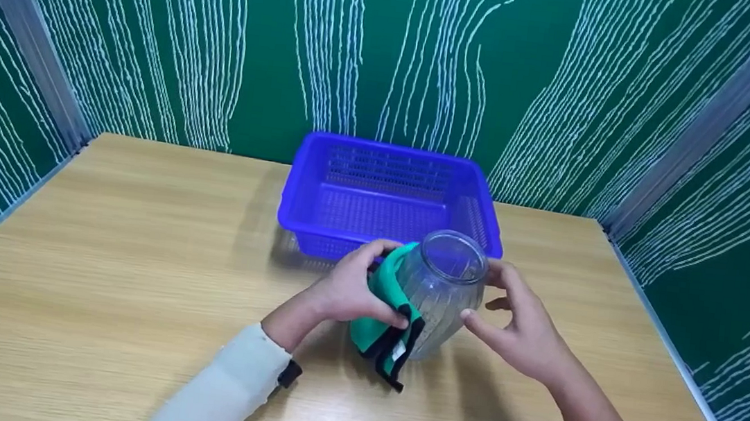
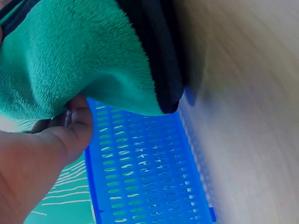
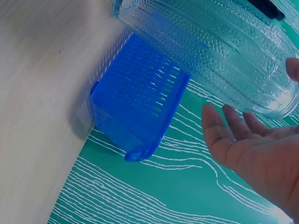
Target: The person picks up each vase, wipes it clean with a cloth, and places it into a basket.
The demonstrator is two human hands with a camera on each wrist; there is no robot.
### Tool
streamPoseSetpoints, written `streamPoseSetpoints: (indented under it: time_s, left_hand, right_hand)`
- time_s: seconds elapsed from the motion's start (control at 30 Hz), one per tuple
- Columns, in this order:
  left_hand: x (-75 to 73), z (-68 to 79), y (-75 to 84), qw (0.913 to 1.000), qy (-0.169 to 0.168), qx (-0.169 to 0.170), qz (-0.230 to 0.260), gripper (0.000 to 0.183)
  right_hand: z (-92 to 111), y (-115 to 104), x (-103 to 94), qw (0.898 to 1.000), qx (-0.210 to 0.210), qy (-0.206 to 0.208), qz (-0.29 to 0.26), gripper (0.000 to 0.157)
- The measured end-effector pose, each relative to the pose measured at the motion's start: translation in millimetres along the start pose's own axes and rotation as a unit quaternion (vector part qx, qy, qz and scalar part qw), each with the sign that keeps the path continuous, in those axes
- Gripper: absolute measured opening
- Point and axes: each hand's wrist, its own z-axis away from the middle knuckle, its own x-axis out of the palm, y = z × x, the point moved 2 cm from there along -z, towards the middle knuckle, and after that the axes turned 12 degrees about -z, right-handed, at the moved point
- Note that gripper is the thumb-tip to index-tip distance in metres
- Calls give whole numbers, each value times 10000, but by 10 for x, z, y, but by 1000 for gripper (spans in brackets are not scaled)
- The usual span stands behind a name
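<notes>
A clear ribbed glass jar (image 1: 445, 301) with a wide round mouth is tilted above the table, its left side against a green towel (image 1: 372, 332) with black edging. My left hand (image 1: 356, 285) grips the towel against the jar, thumb in front and fingers behind. In the left wrist view the fleecy towel (image 2: 79, 56) hides most of those fingertips and the jar. On the jar's other side is my right hand (image 1: 527, 324), its thumb and fingers spread around the glass. The right wrist view shows its loosely bent fingers (image 3: 233, 126) close to the jar (image 3: 210, 51); contact is hard to tell.
A blue-purple plastic basket (image 1: 379, 235) with slotted sides stands just behind the hands. The wooden table (image 1: 132, 269) extends to both sides. Green panels (image 1: 266, 52) with white wavy lines enclose the back and sides.
</notes>
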Motion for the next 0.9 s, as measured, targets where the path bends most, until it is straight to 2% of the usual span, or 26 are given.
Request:
streamPoseSetpoints:
  time_s: [0.13, 0.33, 0.5, 0.6, 0.77, 0.9]
  left_hand:
    - [-41, 10, 75, 9995, 189, 68, 259, 90]
    - [-78, 23, 169, 9948, 516, 286, 833, 85]
    - [-112, 37, 260, 9887, 722, 307, 1280, 81]
    - [-148, 68, 349, 9859, 768, 397, 1432, 82]
    - [-197, 150, 510, 9861, 509, 687, 1423, 79]
    - [-189, 183, 543, 9897, 144, 639, 1271, 76]
  right_hand:
    - [-6, 125, 17, 9999, -29, 69, 114, 62]
    - [-21, 206, 41, 9994, 28, 231, 266, 78]
    - [-29, 210, 34, 9987, 203, 346, 316, 78]
    - [-27, 208, 27, 9988, 108, 337, 345, 76]
    - [-19, 162, 23, 9989, -5, 350, 309, 72]
    - [-2, 31, 38, 9994, 36, 300, 195, 70]
